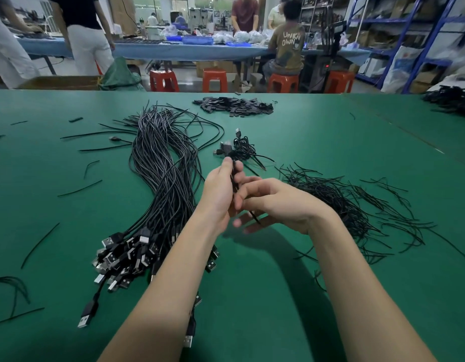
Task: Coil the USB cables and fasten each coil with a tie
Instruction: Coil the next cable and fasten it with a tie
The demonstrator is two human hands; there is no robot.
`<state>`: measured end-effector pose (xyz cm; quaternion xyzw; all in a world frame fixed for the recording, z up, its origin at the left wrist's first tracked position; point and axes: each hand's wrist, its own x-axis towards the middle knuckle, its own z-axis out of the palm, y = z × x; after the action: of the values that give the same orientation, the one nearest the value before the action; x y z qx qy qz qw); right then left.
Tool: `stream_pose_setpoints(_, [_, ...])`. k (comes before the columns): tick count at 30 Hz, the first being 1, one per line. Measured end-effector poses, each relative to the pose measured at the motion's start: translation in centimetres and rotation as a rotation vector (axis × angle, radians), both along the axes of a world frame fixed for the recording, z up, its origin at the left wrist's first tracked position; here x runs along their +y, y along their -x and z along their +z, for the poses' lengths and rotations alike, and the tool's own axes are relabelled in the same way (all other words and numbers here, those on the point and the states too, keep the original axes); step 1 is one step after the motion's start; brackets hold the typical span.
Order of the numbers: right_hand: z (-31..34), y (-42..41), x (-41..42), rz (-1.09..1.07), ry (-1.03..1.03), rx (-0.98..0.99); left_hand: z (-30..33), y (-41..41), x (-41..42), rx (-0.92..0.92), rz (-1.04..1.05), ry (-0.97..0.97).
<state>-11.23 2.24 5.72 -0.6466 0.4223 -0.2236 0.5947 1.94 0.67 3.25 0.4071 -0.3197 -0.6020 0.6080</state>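
The left hand (221,190) is raised over the middle of the green desk (317,296), fingers curled round a thin black tie (234,178) that it holds upright between thumb and fingertips. The right hand (275,202) comes in from 3 o'clock with its fingers bent toward the same strand, and seems to pinch its lower part, whose tail sticks out below at 5 o'clock (motion blur hides the exact grip).

To do this step well, I would keep the strand taut between the 2 hands, find its free end, and have a cable ready before twisting; a slack tie slips off a coil.

Both forearms reach in from 6 o'clock, wrists angled inward so the hands meet, palms roughly facing each other, neither resting on the desk.

The loose USB cables (163,178) lie in a long bundle at 9 o'clock of the hands, plugs heaped toward 7 o'clock. A few finished coils (242,150) sit just beyond the hands at 12 o'clock. The heap of spare ties (338,202) spreads at 3 o'clock, touching nothing the hands hold. By my reading, most of the job remains.
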Motion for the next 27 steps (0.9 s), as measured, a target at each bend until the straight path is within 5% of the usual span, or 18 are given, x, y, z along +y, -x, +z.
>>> stream_pose_setpoints(5, [0.0,2.1,-1.0,-0.264,-0.011,-0.081,1.0,-1.7,0.2,0.341,-0.204,0.007])
stream_pose_setpoints(11, [-0.2,1.5,-1.4,-0.378,0.147,-0.096,1.0,-1.8,0.9,0.192,-0.432,0.01])
stream_pose_setpoints(16, [-0.5,0.6,-1.6,-0.534,0.282,-0.143,0.2,-0.4,0.0,-0.462,-0.047,0.123])
stream_pose_setpoints(22, [-0.9,0.0,-1.8,-0.624,0.283,-0.289,-0.4,0.0,0.3,-1.015,0.052,0.332])
stream_pose_setpoints(24, [-1.0,-0.2,-1.8,-0.632,0.27,-0.313,-0.4,0.1,0.3,-0.964,0.029,0.31])
stream_pose_setpoints(27, [-1.0,-0.5,-1.6,-0.648,0.28,-0.322,-0.4,0.1,0.6,-0.627,-0.137,0.267])
